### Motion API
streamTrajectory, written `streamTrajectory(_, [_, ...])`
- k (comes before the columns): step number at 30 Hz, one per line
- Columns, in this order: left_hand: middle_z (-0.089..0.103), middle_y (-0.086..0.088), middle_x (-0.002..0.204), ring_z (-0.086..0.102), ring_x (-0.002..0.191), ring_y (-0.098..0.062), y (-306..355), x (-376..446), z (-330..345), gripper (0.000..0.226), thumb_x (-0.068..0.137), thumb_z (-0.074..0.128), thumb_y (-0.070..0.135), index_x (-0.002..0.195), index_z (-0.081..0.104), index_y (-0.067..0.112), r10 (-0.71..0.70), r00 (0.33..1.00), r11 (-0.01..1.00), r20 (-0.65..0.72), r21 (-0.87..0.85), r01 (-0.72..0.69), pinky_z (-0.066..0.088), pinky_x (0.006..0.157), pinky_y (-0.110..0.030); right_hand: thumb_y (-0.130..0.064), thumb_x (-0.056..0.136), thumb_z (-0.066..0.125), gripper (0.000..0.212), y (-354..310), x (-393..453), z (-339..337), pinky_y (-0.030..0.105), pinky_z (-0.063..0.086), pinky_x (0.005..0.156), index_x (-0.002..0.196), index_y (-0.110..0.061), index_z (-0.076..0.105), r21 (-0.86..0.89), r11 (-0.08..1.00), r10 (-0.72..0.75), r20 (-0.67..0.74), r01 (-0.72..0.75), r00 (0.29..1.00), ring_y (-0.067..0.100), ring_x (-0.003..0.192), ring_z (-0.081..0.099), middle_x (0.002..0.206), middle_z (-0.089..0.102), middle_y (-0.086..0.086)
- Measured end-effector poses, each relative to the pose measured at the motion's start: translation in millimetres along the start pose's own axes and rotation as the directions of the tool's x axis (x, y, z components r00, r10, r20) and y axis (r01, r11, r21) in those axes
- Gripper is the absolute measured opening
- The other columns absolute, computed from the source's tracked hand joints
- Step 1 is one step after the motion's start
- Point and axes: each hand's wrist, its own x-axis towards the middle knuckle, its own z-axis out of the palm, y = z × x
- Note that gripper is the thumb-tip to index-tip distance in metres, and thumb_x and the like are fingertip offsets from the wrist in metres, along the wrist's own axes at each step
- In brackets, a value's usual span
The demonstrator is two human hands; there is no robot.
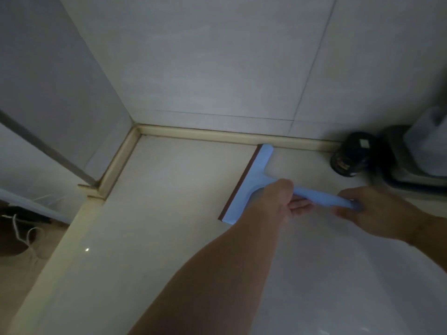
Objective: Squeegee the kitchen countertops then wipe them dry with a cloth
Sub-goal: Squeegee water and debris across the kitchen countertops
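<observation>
Pale desk [169, 189] in corner, tiled walls at far side & left, cream trim strip [217, 135] along the join. Blue squeegee [256, 180] lies on desk towards far right; its dark rubber edge [239, 182] faces left, far end just beside the trim. Handle runs right and slightly nearer.

Left hand [278, 201]: reaches across from near side, fingers curled round handle close to the head. Right hand [377, 211]: comes in from right, fingers pinch the handle's end; grip detail blurred.

Far right: dark round jar [350, 157] w/ pale label, standing by wall. Just right of it, a grey appliance [416, 151], partly cut off by frame; type unclear.
</observation>
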Motion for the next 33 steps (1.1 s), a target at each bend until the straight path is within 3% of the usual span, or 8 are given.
streamTrajectory(4, [0.061,-0.015,0.079,0.062,0.068,-0.024,-11.4,2.2,10.4,0.027,0.103,0.036,0.019,0.084,0.049,0.005,0.038,0.999,0.999,0.023,0.027,-0.039,0.055,0.049,-0.029,-0.05,0.087,0.059,0.027,10.5,-12.6,6.3,0.032,0.047,0.063,0.073,-0.027,0.06,0.08,0.997,0.023,-0.013,-0.022,1.0,0.008,0.066,0.059,0.068,0.06,-0.006])
streamTrajectory(8, [0.067,-0.012,0.061,0.066,0.056,-0.021,-10.0,-0.4,7.4,0.027,0.103,0.036,0.022,0.087,0.05,0.005,0.055,0.998,0.996,0.003,0.065,-0.055,0.057,0.055,-0.031,-0.054,0.087,0.056,0.035,3.6,-14.2,3.2,0.033,0.047,0.063,0.073,-0.022,0.06,0.036,0.999,0.029,-0.042,-0.027,0.999,0.01,0.064,0.058,0.067,0.059,-0.003])
streamTrajectory(13, [0.065,-0.015,0.08,0.066,0.063,-0.022,-7.1,-5.7,8.5,0.019,0.102,0.037,0.02,0.102,0.048,0.004,0.052,0.999,0.995,0.0,0.083,-0.052,0.057,0.056,-0.032,-0.055,0.086,0.056,0.039,0.6,-16.3,-3.8,0.036,0.048,0.064,0.072,-0.019,0.06,-0.002,1.0,0.0,-0.06,0.0,0.998,0.015,0.063,0.058,0.066,0.06,0.001])
streamTrajectory(18, [0.064,-0.016,0.078,0.066,0.068,-0.024,-9.1,-2.4,8.8,0.026,0.102,0.037,0.02,0.119,0.046,0.002,0.062,0.998,0.995,0.012,0.079,-0.063,0.057,0.058,-0.034,-0.053,0.086,0.059,0.034,6.4,-14.7,-2.6,0.032,0.044,0.059,0.072,-0.021,0.062,0.022,1.0,-0.002,-0.063,0.004,0.998,0.015,0.061,0.059,0.063,0.062,0.001])
streamTrajectory(24, [0.065,-0.014,0.07,0.065,0.059,-0.019,-13.4,-0.2,5.6,0.027,0.103,0.037,0.022,0.12,0.046,0.003,0.071,0.996,0.991,0.051,0.109,-0.077,0.057,0.061,-0.032,-0.048,0.086,0.06,0.031,6.5,-19.4,1.2,0.034,0.043,0.059,0.073,-0.021,0.062,0.018,0.999,-0.032,-0.08,0.034,0.996,0.015,0.06,0.058,0.062,0.06,0.001])
streamTrajectory(26, [0.065,-0.014,0.068,0.065,0.058,-0.02,-13.6,-0.3,5.2,0.029,0.104,0.037,0.023,0.122,0.046,0.002,0.068,0.996,0.992,0.054,0.105,-0.074,0.057,0.059,-0.032,-0.059,0.084,0.057,0.039,7.8,-19.6,2.4,0.036,0.045,0.059,0.073,-0.022,0.062,0.036,0.999,-0.034,-0.088,0.037,0.996,0.015,0.059,0.058,0.061,0.06,0.002])
streamTrajectory(30, [0.064,-0.016,0.076,0.065,0.066,-0.022,-13.9,-1.3,3.8,0.038,0.104,0.037,0.024,0.132,0.043,0.0,0.055,0.996,0.992,0.067,0.113,-0.062,0.057,0.059,-0.032,-0.09,0.065,0.032,0.07,9.5,-24.4,2.9,0.037,0.048,0.058,0.074,-0.027,0.062,0.09,0.994,-0.05,-0.109,0.06,0.993,0.014,0.057,0.06,0.061,0.061,0.0])
streamTrajectory(33, [0.064,-0.015,0.078,0.065,0.062,-0.02,-14.8,-0.1,3.8,0.039,0.103,0.037,0.025,0.133,0.043,0.0,0.048,0.997,0.991,0.061,0.12,-0.055,0.057,0.056,-0.031,-0.072,0.079,0.05,0.049,4.3,-27.6,3.8,0.041,0.048,0.062,0.076,-0.025,0.065,0.121,0.993,-0.001,-0.096,0.013,0.995,0.019,0.062,0.061,0.065,0.063,0.002])
